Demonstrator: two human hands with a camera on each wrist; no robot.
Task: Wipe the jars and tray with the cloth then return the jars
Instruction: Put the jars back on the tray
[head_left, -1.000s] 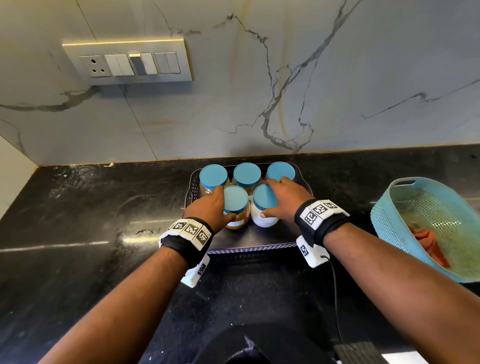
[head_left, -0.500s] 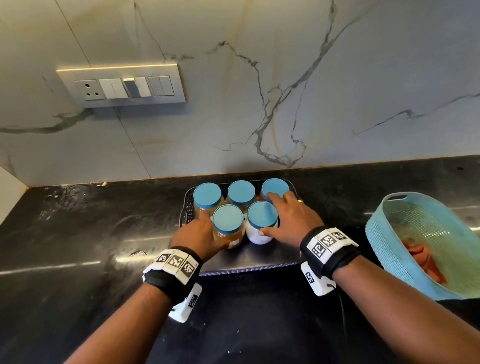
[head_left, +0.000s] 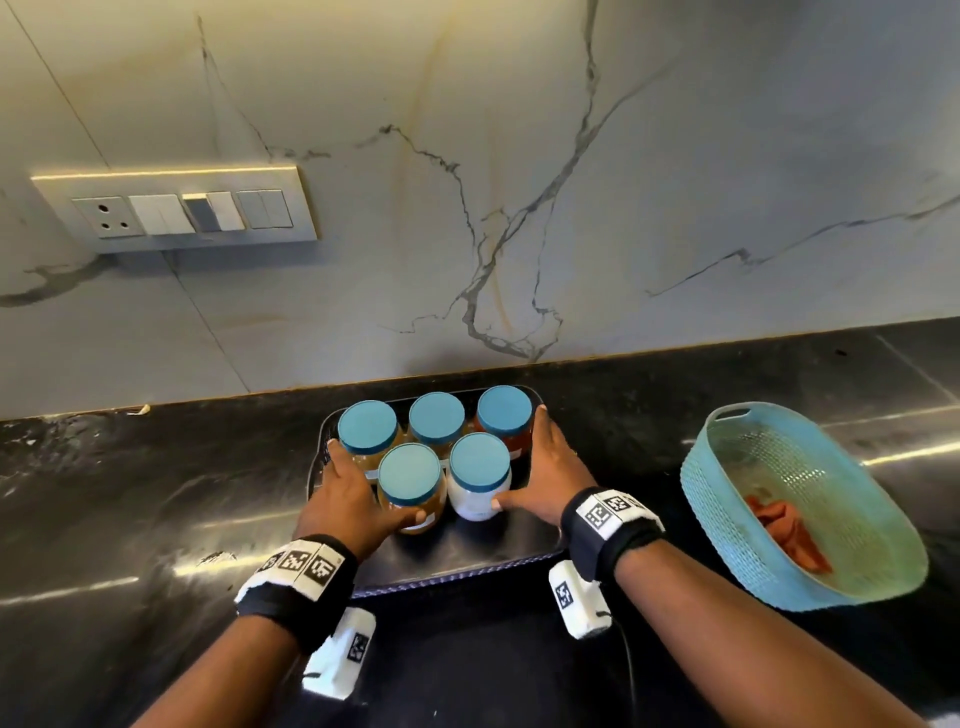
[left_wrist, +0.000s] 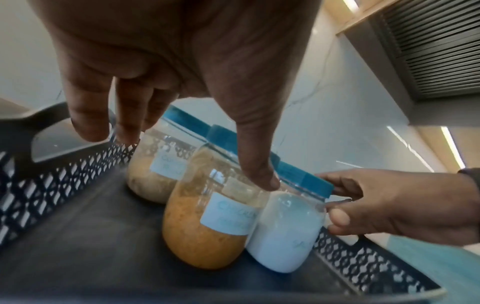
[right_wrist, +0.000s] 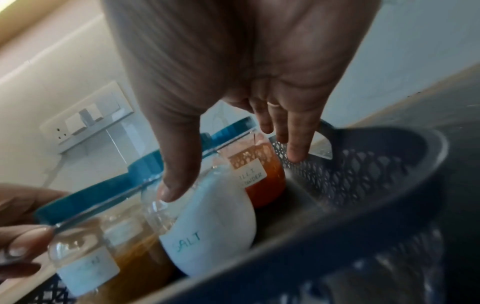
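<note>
From the head view, five blue-lidded jars (head_left: 439, 457) stand huddled at the far end of the dark tray (head_left: 467, 564) on the black counter (head_left: 130, 493); the left hand (head_left: 345, 501) and right hand (head_left: 548, 475) flank the cluster, fingers spread and extended, thumbs touching the two near jars. The cloth (head_left: 784, 530) lies in the teal basket (head_left: 727, 519) to the right, well apart from both hands, so nothing can be wiped until it is fetched. A switch panel (head_left: 174, 213) sits on the marble wall. In the left wrist view, the left thumb presses the shoulder of the orange jar (left_wrist: 207, 222), the fingers hang straight by the tray's lattice wall (left_wrist: 46, 185); no closed grip shows. A push here could tip the tall jars or knock them together. In the right wrist view, the thumb rests on the salt jar (right_wrist: 215, 222), the fingers reach past the red jar (right_wrist: 259, 174) toward the rim. The packed jars and the tray wall leave little finger room, so a lifted jar could snag a neighbour.
</note>
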